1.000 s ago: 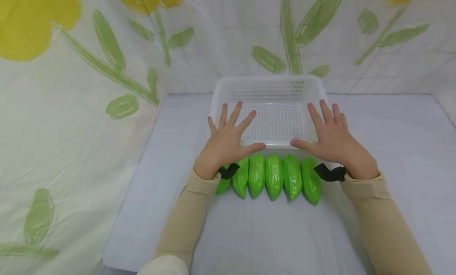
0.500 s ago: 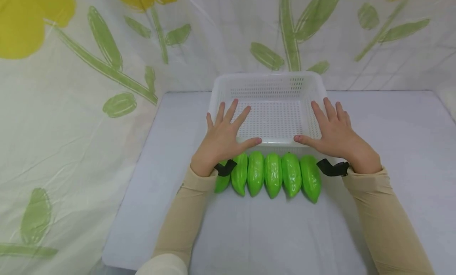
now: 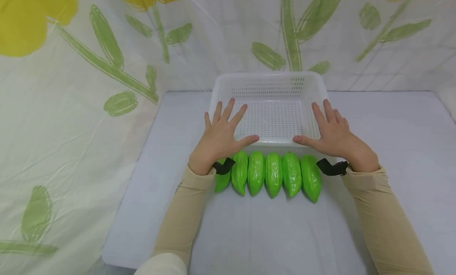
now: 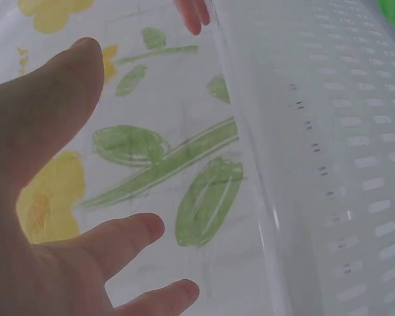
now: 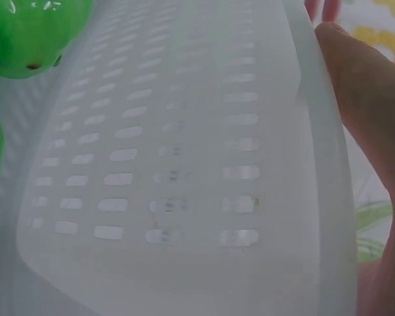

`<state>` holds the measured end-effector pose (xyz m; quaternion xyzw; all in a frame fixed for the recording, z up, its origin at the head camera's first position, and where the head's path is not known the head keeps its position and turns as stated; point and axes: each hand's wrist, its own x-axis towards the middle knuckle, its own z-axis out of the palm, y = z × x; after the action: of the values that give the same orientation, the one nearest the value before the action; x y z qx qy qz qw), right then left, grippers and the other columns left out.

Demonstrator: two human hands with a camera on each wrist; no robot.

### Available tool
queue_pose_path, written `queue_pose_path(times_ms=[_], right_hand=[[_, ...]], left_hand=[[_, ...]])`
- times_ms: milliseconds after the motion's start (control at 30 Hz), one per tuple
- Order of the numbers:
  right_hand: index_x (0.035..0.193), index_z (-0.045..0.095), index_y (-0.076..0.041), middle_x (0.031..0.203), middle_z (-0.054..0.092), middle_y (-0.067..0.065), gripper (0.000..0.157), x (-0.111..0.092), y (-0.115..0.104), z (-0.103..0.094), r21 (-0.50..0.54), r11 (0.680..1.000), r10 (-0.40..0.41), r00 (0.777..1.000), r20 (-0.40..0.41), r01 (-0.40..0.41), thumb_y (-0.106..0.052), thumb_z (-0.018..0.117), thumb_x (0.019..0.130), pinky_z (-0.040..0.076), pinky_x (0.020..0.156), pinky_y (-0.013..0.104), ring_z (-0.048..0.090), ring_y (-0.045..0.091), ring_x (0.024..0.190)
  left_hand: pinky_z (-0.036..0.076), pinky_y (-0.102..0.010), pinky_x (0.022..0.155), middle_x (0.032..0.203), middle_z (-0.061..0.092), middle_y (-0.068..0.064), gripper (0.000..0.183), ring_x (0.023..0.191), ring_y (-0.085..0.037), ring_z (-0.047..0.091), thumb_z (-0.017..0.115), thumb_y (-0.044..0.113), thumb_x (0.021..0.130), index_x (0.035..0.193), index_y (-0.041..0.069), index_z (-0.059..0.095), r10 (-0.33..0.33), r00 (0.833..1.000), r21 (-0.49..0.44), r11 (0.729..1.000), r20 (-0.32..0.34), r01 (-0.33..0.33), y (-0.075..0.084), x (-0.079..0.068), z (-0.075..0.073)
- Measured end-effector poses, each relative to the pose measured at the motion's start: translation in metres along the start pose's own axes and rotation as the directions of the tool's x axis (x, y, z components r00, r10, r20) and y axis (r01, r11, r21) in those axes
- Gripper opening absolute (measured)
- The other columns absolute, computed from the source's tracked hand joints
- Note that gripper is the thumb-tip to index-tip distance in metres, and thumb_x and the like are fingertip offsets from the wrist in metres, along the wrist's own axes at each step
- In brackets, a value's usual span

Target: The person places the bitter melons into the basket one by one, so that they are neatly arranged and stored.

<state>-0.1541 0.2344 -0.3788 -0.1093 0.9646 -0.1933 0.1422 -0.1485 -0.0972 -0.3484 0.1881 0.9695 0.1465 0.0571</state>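
Observation:
A white plastic basket (image 3: 268,141) with slotted walls stands at the back of the table. Above its left front part hovers my left hand (image 3: 219,138), palm down with fingers spread. My right hand (image 3: 335,138) is spread the same way over the basket's right front corner, thumb pointing inward. Neither hand holds anything. In front of the basket several glossy green fruit-shaped pieces (image 3: 273,176) lie side by side in a row, the leftmost partly hidden behind my left wrist. In the right wrist view, the basket's slotted wall (image 5: 276,164) fills the middle, with my thumb (image 5: 365,92) near its rim.
The white table (image 3: 270,235) extends in front and to both sides. Behind it hangs a cloth (image 3: 242,37) printed with yellow flowers and green leaves. A black strap (image 3: 224,167) shows at the left wrist, and another strap (image 3: 332,167) at the right.
My left hand has drifted slightly left and my right hand slightly right, so they are a little farther apart. The basket and green pieces keep their places, with a small shift of the view.

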Motion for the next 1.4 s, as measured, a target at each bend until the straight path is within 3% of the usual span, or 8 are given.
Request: queue_pose_path(times_ms=[200,500,933,1400], right_hand=[[0.164,-0.018,-0.008,0.168,-0.029,0.024,0.124,0.001,-0.001,0.002,0.025,1.0,0.0,1.0,0.008,0.0,-0.072,0.06,0.093,0.008,0.112,0.084,0.0,0.07,0.148],[0.165,-0.015,-0.006,0.168,-0.024,0.028,0.125,-0.001,-0.001,0.0,0.011,1.0,0.004,1.0,-0.019,-0.004,-0.072,0.061,0.092,0.01,0.112,0.083,0.002,0.071,0.147],[0.165,-0.017,-0.008,0.167,-0.031,0.024,0.123,0.0,0.0,-0.001,0.009,1.0,0.011,1.0,0.01,-0.011,-0.073,0.058,0.093,0.008,0.114,0.083,0.001,0.071,0.147],[0.165,-0.013,-0.006,0.167,-0.033,0.023,0.122,0.001,0.002,0.0,0.013,1.0,0.007,1.0,0.01,-0.007,-0.073,0.058,0.093,0.007,0.116,0.081,0.0,0.071,0.147]], left_hand=[[-0.002,-0.072,0.124,0.177,0.0,-0.008,0.091,0.161,-0.042,-0.006,0.053,0.072,0.097,0.168,0.028,0.018,-0.038,0.999,-0.037,0.999,-0.003,0.038,-0.002,-0.008,-0.002],[0.003,-0.072,0.124,0.176,-0.001,-0.011,0.088,0.161,-0.043,-0.007,0.056,0.067,0.099,0.168,0.023,0.024,-0.02,0.998,-0.035,0.999,-0.055,0.018,-0.005,-0.025,0.002],[0.009,-0.076,0.121,0.176,-0.004,-0.012,0.092,0.161,-0.045,-0.002,0.058,0.066,0.098,0.168,0.018,0.022,-0.002,0.989,-0.055,0.998,-0.145,-0.006,-0.017,-0.05,0.017],[0.019,-0.075,0.12,0.174,-0.001,-0.021,0.092,0.157,-0.054,0.01,0.069,0.05,0.097,0.167,0.014,0.022,0.031,0.964,-0.13,0.989,-0.265,-0.067,-0.032,-0.075,0.046]])
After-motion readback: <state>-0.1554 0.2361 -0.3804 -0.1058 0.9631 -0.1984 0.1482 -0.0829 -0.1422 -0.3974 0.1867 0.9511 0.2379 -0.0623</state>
